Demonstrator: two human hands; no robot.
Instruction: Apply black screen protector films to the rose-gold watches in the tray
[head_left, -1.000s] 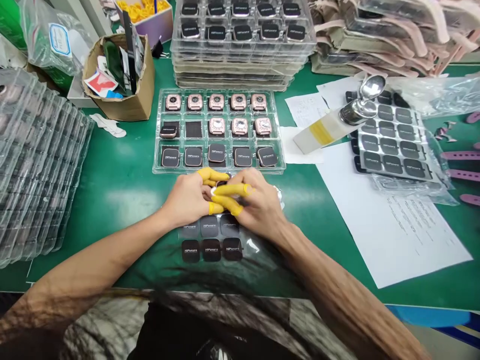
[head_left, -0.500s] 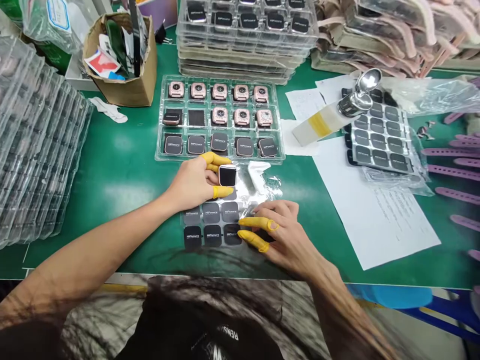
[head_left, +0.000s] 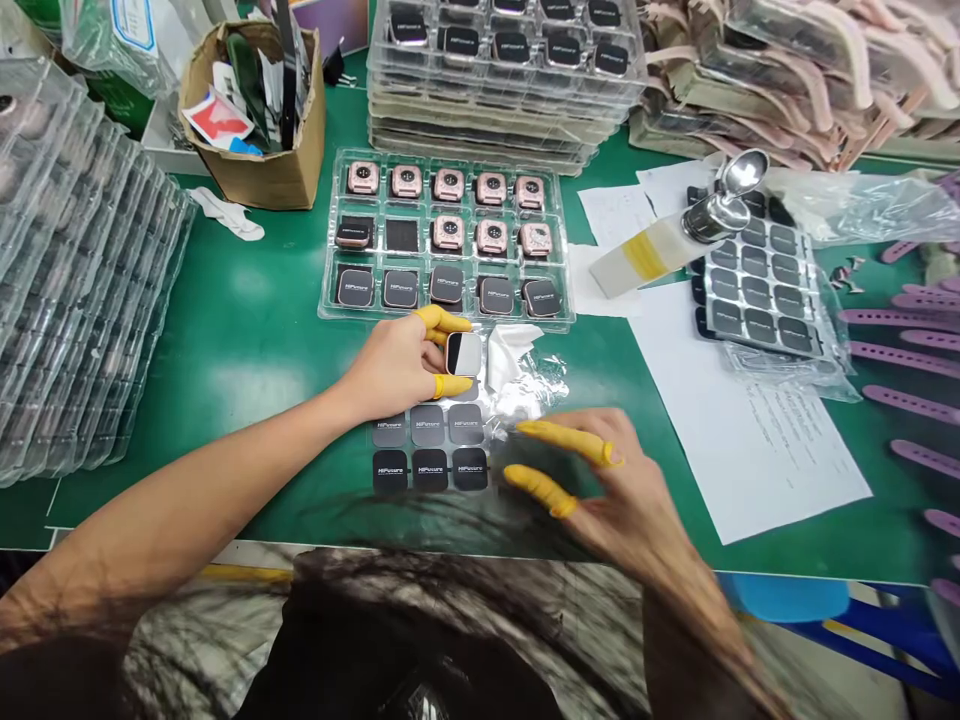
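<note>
My left hand (head_left: 409,362), with yellow finger cots on thumb and forefinger, is closed on a square smartwatch body (head_left: 463,354) with a glossy dark screen. Under it lies a clear sheet of black HiFuture screen stickers (head_left: 428,426). To the right of that sheet, my right hand (head_left: 600,465) hovers with thumb and forefinger apart, both in yellow cots, holding nothing that I can see. A white cloth (head_left: 511,352) lies beside the watch. Behind my left hand is a clear plastic tray (head_left: 328,262) with pink watch bodies, several covered by black stickers.
Stacked clear trays stand at the left (head_left: 90,290) and at the back (head_left: 495,110). A cardboard box (head_left: 277,180) holds odds and ends. A dispenser bottle (head_left: 637,258) lies tilted on papers (head_left: 742,430), near more sticker sheets (head_left: 757,285). Purple straps (head_left: 915,400) lie at right.
My right hand has moved right, off the sticker sheet, and its thumb and forefinger have spread. My left hand still holds the watch, whose screen now catches a bright reflection. The view has shifted slightly.
</note>
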